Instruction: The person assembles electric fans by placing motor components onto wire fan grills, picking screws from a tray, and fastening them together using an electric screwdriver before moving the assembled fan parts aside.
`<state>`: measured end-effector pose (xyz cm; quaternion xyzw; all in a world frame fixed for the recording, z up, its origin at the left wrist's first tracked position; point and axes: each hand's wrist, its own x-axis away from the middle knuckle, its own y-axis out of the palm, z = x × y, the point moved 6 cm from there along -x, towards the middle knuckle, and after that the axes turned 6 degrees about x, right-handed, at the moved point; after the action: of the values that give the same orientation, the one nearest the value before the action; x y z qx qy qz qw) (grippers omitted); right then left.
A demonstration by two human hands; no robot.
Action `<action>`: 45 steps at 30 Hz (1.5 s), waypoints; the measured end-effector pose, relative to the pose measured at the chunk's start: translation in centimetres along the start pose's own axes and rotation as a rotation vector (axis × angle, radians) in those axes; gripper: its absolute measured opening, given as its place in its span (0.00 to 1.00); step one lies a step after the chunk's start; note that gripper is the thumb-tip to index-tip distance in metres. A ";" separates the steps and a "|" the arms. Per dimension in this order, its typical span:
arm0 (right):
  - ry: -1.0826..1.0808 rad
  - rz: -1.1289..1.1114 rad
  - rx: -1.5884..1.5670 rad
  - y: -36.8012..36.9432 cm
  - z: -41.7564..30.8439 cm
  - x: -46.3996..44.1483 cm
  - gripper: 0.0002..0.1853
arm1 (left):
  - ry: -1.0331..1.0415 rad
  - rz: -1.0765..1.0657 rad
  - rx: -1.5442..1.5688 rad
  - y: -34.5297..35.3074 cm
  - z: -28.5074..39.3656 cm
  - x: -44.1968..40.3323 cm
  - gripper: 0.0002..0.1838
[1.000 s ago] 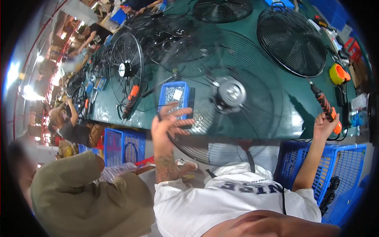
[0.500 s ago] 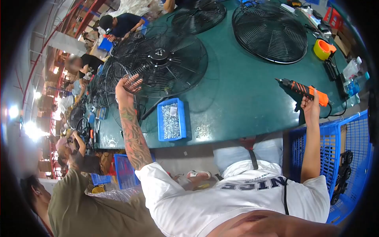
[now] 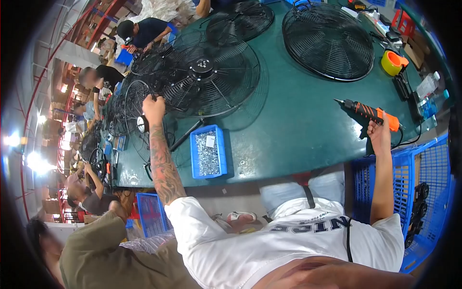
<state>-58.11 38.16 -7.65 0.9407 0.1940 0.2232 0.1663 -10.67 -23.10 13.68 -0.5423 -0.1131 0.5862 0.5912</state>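
Observation:
My right hand (image 3: 379,132) is wrapped round the orange grip of a black-and-orange electric screwdriver (image 3: 368,111), its bit pointing left over the green table. My left hand (image 3: 154,110) is closed in a fist at the left rim of a round black wire fan guard (image 3: 226,103) with a hub (image 3: 201,69) at its middle. A small dark piece shows at the top of the fist, but I cannot make out what it is. Nearest below the guard stands a blue bin (image 3: 209,151) filled with small screws.
Stacked fan guards (image 3: 328,42) lie at the table's back right, and another guard (image 3: 239,21) at the back. Orange-yellow tape (image 3: 393,61) and bottles (image 3: 428,85) stand at the right edge. A blue crate (image 3: 404,164) is below. Co-workers (image 3: 147,33) sit along the left.
My left hand has gone from open fingers on the guard to a closed fist, slightly lower. The fan guard has shifted a little right. My right hand and the screwdriver have hardly moved.

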 end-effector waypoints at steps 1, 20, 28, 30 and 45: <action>-0.006 0.000 0.000 0.0 0.0 0.0 0.24 | -0.053 0.016 0.016 0.3 0.5 0.4 0.14; 0.040 -0.070 -0.016 -0.7 0.3 0.0 0.25 | -0.101 -0.092 0.035 7.0 7.8 5.8 0.40; 0.152 -0.112 0.070 -0.8 0.6 -0.7 0.29 | -0.072 -0.094 0.040 6.8 8.4 6.0 0.43; 0.170 -0.111 0.092 -1.4 0.9 -0.4 0.29 | 0.029 0.005 0.020 6.6 8.7 6.5 0.42; -0.775 0.006 0.999 3.8 2.4 4.7 0.11 | 0.404 -1.271 1.276 6.2 31.8 42.7 0.08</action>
<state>-51.99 36.31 -6.49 0.9180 0.1977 -0.2509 -0.2352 -26.39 26.18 -0.24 -0.0414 0.0602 -0.0030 0.9973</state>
